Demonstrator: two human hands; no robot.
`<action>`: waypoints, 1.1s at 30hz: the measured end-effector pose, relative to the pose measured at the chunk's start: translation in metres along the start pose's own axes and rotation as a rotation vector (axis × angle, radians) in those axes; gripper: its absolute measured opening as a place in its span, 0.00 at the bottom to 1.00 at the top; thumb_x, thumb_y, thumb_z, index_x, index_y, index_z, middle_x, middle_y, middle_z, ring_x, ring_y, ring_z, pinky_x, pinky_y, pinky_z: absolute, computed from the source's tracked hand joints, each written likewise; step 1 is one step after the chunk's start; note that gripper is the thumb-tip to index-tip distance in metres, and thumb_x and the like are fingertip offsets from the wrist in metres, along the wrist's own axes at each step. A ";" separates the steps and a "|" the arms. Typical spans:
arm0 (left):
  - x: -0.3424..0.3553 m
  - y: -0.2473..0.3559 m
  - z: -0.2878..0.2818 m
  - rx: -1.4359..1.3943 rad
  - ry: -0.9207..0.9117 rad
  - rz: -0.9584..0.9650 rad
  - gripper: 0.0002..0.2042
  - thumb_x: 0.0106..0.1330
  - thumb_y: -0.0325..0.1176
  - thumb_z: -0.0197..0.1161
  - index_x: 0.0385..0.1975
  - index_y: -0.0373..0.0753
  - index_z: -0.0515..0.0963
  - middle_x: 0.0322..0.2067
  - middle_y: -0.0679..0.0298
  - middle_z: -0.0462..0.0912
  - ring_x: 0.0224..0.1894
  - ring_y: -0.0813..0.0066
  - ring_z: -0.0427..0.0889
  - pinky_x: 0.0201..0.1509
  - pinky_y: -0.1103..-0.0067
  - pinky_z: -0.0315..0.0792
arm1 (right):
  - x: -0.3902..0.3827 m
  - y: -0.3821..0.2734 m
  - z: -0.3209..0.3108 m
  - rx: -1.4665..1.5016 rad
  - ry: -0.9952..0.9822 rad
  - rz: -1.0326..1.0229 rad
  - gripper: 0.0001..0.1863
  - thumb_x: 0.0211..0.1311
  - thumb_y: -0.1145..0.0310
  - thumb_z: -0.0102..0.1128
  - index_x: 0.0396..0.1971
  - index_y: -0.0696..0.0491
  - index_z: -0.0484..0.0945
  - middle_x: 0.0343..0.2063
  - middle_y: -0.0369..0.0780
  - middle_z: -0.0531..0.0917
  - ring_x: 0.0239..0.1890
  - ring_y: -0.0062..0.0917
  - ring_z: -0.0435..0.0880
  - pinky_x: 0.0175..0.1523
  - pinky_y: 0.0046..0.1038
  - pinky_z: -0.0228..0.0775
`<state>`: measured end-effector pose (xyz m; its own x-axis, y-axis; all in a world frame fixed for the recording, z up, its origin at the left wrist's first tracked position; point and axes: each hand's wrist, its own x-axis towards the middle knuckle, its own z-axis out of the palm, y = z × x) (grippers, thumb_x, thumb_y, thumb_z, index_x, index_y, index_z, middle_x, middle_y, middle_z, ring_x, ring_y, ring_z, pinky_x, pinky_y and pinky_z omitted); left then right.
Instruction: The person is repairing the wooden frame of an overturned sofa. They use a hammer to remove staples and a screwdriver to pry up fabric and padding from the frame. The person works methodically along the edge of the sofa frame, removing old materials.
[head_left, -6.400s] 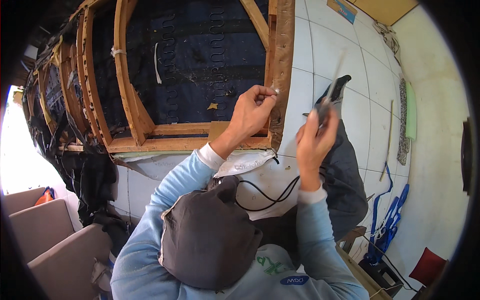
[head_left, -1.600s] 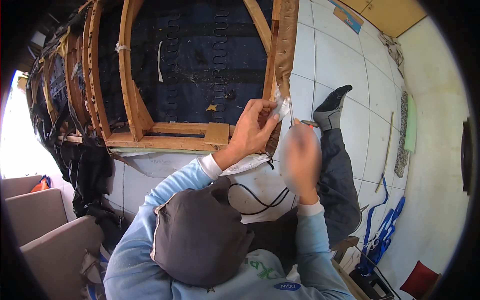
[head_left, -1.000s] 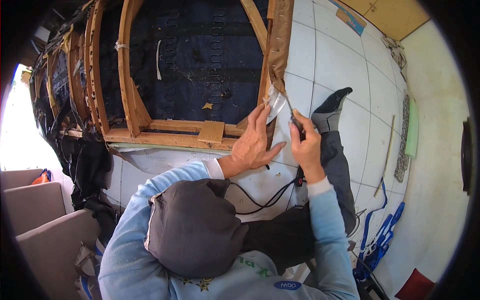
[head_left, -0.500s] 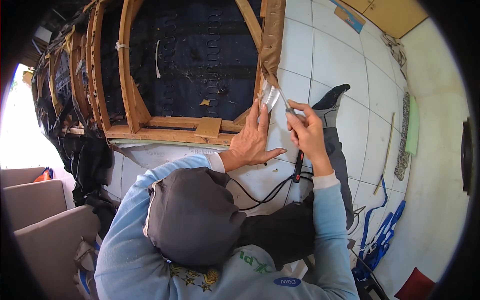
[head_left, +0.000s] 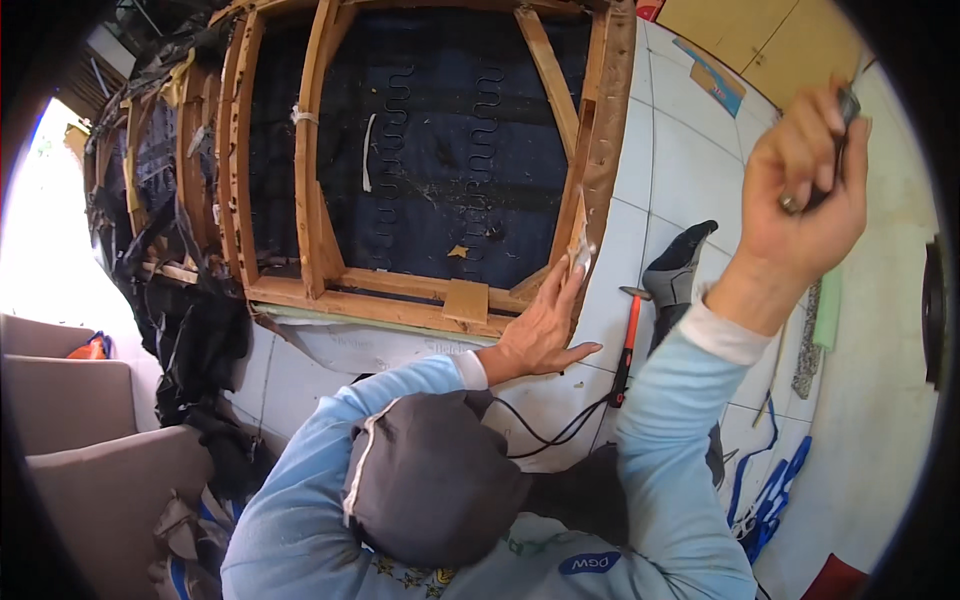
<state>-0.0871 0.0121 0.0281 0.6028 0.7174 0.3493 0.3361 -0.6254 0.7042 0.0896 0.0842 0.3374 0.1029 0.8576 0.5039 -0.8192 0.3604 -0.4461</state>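
Observation:
A wooden furniture frame (head_left: 385, 305) with exposed zigzag springs (head_left: 480, 130) and dark backing cloth lies tipped in front of me. Brown upholstery (head_left: 605, 130) runs down its right rail. At the lower right corner, my left hand (head_left: 540, 325) presses with fingers stretched out and thumb spread, its fingertips by a torn whitish scrap (head_left: 583, 245). Raised high on the right, well away from the frame, my right hand (head_left: 805, 180) is closed around the dark handle of a screwdriver (head_left: 847, 105). Most of the tool is hidden in the grip.
A hammer with an orange and black handle (head_left: 627, 345) lies on the white tiles (head_left: 625, 240) beside my socked foot (head_left: 685, 255). A black cable (head_left: 550, 437) curls nearby. Blue straps (head_left: 785, 490) and a green strip (head_left: 827, 310) are along the right wall. Beige cushions (head_left: 120, 490) stand at left.
My right hand has swung up and right with the screwdriver, away from the frame corner. My left hand stays at the corner. The whole view has shifted, and the hammer is more exposed.

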 end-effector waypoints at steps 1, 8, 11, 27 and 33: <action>0.003 -0.005 -0.004 -0.014 0.077 -0.016 0.60 0.69 0.53 0.76 0.81 0.21 0.38 0.78 0.23 0.44 0.81 0.23 0.53 0.84 0.54 0.59 | -0.011 0.008 -0.002 -0.159 0.074 -0.021 0.15 0.88 0.58 0.52 0.53 0.55 0.77 0.22 0.31 0.70 0.17 0.16 0.65 0.21 0.19 0.56; 0.023 -0.022 -0.035 -0.260 0.414 -0.077 0.36 0.76 0.39 0.68 0.75 0.27 0.61 0.71 0.32 0.65 0.74 0.31 0.67 0.79 0.54 0.64 | -0.201 0.084 -0.071 -0.939 0.636 0.368 0.24 0.85 0.65 0.57 0.72 0.59 0.68 0.28 0.35 0.76 0.16 0.13 0.69 0.18 0.21 0.59; 0.008 -0.037 -0.097 -0.057 0.311 -0.150 0.17 0.80 0.35 0.62 0.62 0.32 0.81 0.56 0.47 0.86 0.59 0.44 0.84 0.65 0.62 0.77 | -0.270 0.078 -0.074 -1.003 0.770 0.444 0.24 0.85 0.66 0.57 0.72 0.59 0.68 0.27 0.34 0.74 0.16 0.12 0.68 0.17 0.20 0.58; -0.071 -0.045 -0.108 0.222 -0.122 -0.101 0.12 0.70 0.41 0.75 0.49 0.48 0.94 0.53 0.69 0.92 0.59 0.66 0.86 0.76 0.57 0.69 | -0.348 0.053 -0.090 -1.454 0.283 0.675 0.23 0.75 0.74 0.69 0.67 0.58 0.78 0.44 0.39 0.89 0.43 0.18 0.85 0.49 0.23 0.77; -0.075 -0.042 -0.100 0.193 -0.082 -0.101 0.09 0.69 0.39 0.76 0.45 0.48 0.94 0.53 0.72 0.92 0.60 0.68 0.85 0.78 0.57 0.67 | -0.357 0.059 -0.093 -1.515 0.126 0.720 0.23 0.73 0.70 0.73 0.65 0.55 0.80 0.48 0.50 0.91 0.45 0.36 0.93 0.50 0.31 0.81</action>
<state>-0.2185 0.0155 0.0344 0.6134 0.7566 0.2263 0.5250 -0.6047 0.5989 0.0572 -0.1662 0.0623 0.0778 0.9885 -0.1300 0.5193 -0.1515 -0.8410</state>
